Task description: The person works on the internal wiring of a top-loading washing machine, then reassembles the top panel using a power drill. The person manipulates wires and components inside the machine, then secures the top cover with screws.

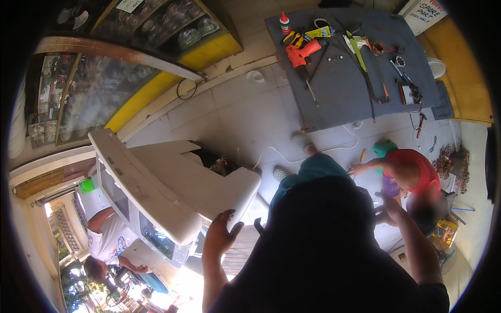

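Observation:
My left hand [221, 237] is raised beside the near corner of a large white appliance [172, 180], probably a washing machine. Its fingers and thumb are apart, with nothing in them. An opening [215, 160] in the appliance's casing shows dark parts and wiring inside. My right hand [389, 209] hangs in the air on the other side of my dark shirt, which covers part of its fingers. The fingers that show are spread and hold nothing I can see. That hand is nearest to a crouching person in red [415, 169].
A grey table [344, 107] ahead carries a red drill [301, 53], a glue bottle [284, 23], pliers and several other tools. A white cord [292, 160] crosses the tiled floor. Glass display cabinets [99, 86] stand at the left. Another person in white [109, 240] is beyond the appliance.

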Motion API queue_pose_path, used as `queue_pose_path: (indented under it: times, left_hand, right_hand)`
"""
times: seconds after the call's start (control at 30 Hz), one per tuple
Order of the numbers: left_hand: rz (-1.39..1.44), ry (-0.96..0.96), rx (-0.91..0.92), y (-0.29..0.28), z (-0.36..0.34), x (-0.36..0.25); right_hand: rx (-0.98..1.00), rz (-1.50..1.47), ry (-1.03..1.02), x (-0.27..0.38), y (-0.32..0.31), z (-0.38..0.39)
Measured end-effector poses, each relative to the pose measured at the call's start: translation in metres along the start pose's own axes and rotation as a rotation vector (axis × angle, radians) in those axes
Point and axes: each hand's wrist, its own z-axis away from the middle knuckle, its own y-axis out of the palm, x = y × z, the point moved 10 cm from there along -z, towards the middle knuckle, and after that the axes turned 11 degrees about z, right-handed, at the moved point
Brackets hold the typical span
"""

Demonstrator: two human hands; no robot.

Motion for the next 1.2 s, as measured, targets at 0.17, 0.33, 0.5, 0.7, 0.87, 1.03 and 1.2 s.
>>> queue_pose_path:
  times: [0.17, 0.33, 0.5, 0.7, 0.87, 1.03, 1.2]
  left_hand:
    - [-0.011, 0.025, -0.077, -0.018, -0.003, -0.01]
    - [0.007, 0.098, -0.102, -0.017, -0.004, -0.019]
    - [0.04, 0.127, -0.155, -0.013, 0.002, -0.019]
    - [0.056, 0.112, -0.218, -0.014, 0.01, -0.009]
    - [0.107, 0.114, -0.265, -0.011, 0.017, 0.001]
    - [0.133, 0.059, -0.314, -0.012, 0.02, 0.012]
    - [0.156, 0.07, -0.291, -0.004, 0.014, 0.017]
  right_hand:
    - [-0.175, 0.197, -0.227, 0.056, -0.026, -0.017]
    - [-0.171, 0.177, -0.471, 0.101, -0.02, -0.031]
    - [-0.173, 0.199, -0.606, 0.125, 0.0, -0.035]
    - [-0.19, 0.352, -0.716, 0.151, 0.007, -0.041]
    - [-0.141, 0.301, -0.739, 0.169, 0.004, -0.049]
    - [-0.186, 0.368, -0.801, 0.193, 0.02, -0.033]
    - [-0.283, 0.552, -0.881, 0.225, 0.017, -0.026]
